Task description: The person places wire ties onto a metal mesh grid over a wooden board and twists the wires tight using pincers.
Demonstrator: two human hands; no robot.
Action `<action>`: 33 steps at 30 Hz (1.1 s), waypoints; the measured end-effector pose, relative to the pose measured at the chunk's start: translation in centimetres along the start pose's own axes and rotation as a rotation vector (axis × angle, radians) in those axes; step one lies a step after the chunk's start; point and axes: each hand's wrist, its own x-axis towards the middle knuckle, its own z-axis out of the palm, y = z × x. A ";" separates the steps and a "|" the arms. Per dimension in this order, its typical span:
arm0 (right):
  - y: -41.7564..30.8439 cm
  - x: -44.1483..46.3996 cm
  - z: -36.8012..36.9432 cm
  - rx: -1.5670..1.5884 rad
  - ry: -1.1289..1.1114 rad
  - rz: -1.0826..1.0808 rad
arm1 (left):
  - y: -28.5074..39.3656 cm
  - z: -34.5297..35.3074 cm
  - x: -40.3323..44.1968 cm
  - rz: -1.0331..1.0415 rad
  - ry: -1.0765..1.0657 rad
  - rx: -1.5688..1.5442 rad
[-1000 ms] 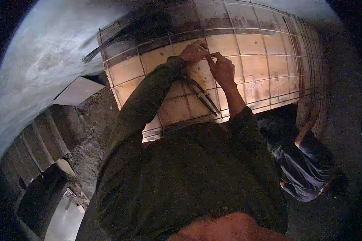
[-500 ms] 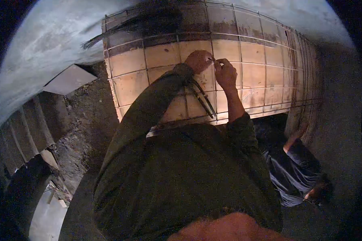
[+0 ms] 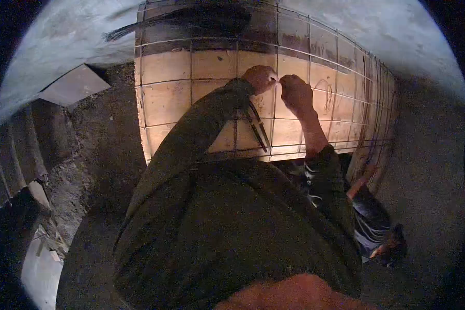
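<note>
My left hand [image 3: 262, 78] is closed in a pinch over the steel rebar grid [image 3: 236, 98], with a small dark tip showing at its fingers. Just to its right, my right hand [image 3: 297, 94] is closed too, fingertips almost meeting the left ones. A thin wire [image 3: 325, 89] curves out in a loop beside the right hand and seems to come from it. Two dark handles of a pliers-like tool [image 3: 260, 129] slant down from under my left wrist; the tool's head is hidden, and I cannot tell what supports it.
Behind the grid is a plywood panel [image 3: 163, 67]. A bundle of dark wires [image 3: 191, 21] lies across the top of the grid. Upright bars [image 3: 380, 103] stand at the right. Another person [image 3: 372, 217] is low at the lower right. A pale board [image 3: 75, 85] is at the left.
My right hand has drawn slightly right, away from the left. The thin wire loop now shows beside it. The view has shifted, and the other person appears farther left and smaller.
</note>
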 end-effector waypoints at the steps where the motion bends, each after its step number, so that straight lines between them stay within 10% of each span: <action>1: 0.1 0.6 -0.4 -0.001 0.030 -0.071 | -0.1 -0.2 0.1 -0.003 -0.040 -0.015; 12: 1.4 1.6 0.8 -0.155 -0.140 0.290 | 0.6 0.3 0.5 -0.137 -0.067 0.033; 16: 2.1 0.0 0.4 0.094 -0.305 -0.084 | 0.7 0.4 0.3 -0.137 -0.009 0.001; 23: -3.5 -4.6 -3.3 0.048 0.122 0.214 | -0.2 0.7 0.5 -0.058 -0.008 -0.022; 33: -11.3 -13.0 0.5 -0.043 -0.179 0.124 | 0.4 0.2 0.4 -0.142 -0.037 0.044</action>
